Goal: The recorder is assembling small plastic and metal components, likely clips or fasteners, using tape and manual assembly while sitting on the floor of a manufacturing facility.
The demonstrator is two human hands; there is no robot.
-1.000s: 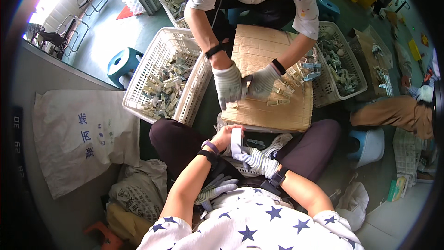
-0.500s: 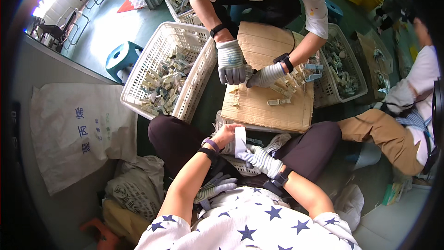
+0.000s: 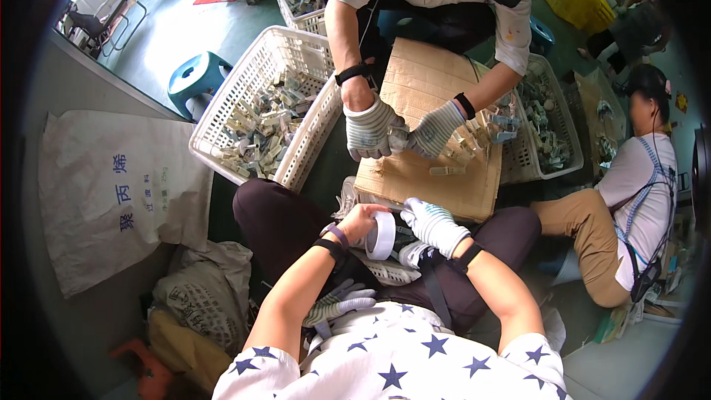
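Observation:
My bare left hand (image 3: 360, 222) grips a roll of white tape (image 3: 381, 237) by its upper edge; the ring hangs above my lap with its hole showing. My right hand (image 3: 435, 227) wears a striped grey-white glove and is raised just right of the roll, near the front edge of the cardboard (image 3: 418, 189). Its fingers are drawn together at the tips; whatever they pinch is too small to make out. An empty striped glove (image 3: 342, 305) rests on my lap. Beneath my hands, part of a white basket (image 3: 392, 272) shows between my legs.
Across the cardboard a co-worker's gloved hands (image 3: 404, 130) work close together beside several plastic clips (image 3: 452, 150). White baskets of clips (image 3: 266, 122) stand left and right (image 3: 546, 115). A blue stool (image 3: 196, 78) and sacks (image 3: 126, 196) are at left. Another person (image 3: 641, 192) sits at right.
My right hand has moved up and away from the tape roll, toward the cardboard. The roll has turned to show its ring face. The co-worker's hands have shifted slightly; the person at right sits more upright.

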